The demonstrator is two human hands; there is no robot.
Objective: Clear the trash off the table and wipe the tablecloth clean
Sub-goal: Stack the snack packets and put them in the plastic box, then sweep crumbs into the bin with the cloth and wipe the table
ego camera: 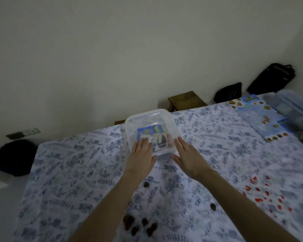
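A clear plastic container point(148, 119) stands on the floral tablecloth point(73, 172) near the table's far edge, with colourful wrappers point(152, 133) inside. My left hand point(141, 156) lies flat against its near-left side and my right hand point(187, 154) against its near-right side, thumbs at the near wall. Several dark brown shells or crumbs point(138, 224) lie on the cloth near me between my forearms. Small red bits point(266, 194) are scattered at the right.
A blue printed sheet point(259, 116) lies at the far right of the table, beside a blurred pale object point(296, 109). Beyond the far edge stand a wooden stool point(185, 98) and black bags point(271, 77). A dark round object point(12, 158) sits left of the table.
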